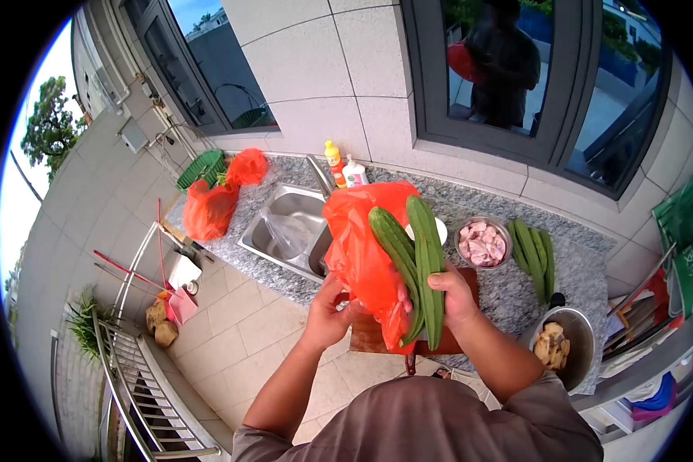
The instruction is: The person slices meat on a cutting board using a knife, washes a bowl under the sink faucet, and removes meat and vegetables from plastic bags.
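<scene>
Two long green ridged gourds [429, 269] lie against my right hand [456, 296], whose thumb presses on the nearer one. Beside them hangs a red-orange plastic bag [362, 239], its lower edge pinched by my left hand [333, 309]. The bag and gourds overlap, and some fingers of my right hand are hidden behind the gourds. Below, a brown cutting board [366, 336] is partly covered by the bag and hands. More ridged gourds [533, 258] rest on the granite counter to the right, next to a bowl of raw meat pieces [483, 242].
A steel sink [294, 202] with a clear plastic bag [286, 233] is at left. Behind it stand a yellow bottle [334, 162] and a white bottle [355, 174]. Another red bag [210, 209] lies farther left. A metal pot [582, 339] sits at the right front.
</scene>
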`<action>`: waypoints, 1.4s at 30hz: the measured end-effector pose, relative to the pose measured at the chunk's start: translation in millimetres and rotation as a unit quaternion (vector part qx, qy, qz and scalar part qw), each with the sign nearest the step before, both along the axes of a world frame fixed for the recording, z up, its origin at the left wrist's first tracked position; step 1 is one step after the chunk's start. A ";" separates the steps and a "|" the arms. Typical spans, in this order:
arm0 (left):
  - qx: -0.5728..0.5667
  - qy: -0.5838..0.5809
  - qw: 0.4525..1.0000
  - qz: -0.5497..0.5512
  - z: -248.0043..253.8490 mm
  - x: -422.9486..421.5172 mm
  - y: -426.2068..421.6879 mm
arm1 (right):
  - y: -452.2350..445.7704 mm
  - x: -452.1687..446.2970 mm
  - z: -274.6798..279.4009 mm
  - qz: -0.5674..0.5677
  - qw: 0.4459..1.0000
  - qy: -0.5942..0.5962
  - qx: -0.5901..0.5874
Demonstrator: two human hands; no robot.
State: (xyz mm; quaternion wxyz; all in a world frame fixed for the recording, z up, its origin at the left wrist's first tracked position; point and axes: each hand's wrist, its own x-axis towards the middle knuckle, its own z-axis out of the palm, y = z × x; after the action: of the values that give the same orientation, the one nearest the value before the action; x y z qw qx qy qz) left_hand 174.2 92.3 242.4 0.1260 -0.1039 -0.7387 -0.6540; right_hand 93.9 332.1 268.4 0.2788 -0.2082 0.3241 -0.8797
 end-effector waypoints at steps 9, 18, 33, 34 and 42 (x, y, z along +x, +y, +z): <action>0.336 -0.146 0.927 -0.079 -24.3 26.0 -15.7 | -25.0 21.0 -25.4 0.034 0.996 -0.082 -0.002; -0.170 -0.242 0.949 0.111 -54.6 46.3 -18.3 | 8.2 28.5 -25.6 0.097 0.994 0.037 0.028; -0.588 0.293 0.754 0.001 148.2 -7.0 81.5 | 17.2 43.7 49.1 -0.037 0.680 0.379 0.626; -0.573 0.294 0.765 -0.005 150.1 -13.0 76.8 | 25.1 37.5 34.1 -0.076 0.714 0.402 0.569; -0.053 -0.006 0.991 -0.125 141.5 -44.2 47.9 | 80.7 17.6 -28.4 -0.017 0.871 0.249 0.424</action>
State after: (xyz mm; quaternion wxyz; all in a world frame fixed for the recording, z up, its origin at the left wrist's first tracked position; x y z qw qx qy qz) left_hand 130.1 140.2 383.9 0.0331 -0.1984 -0.7541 -0.6253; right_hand 111.6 412.8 240.1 0.2359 -0.2764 0.7279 -0.5815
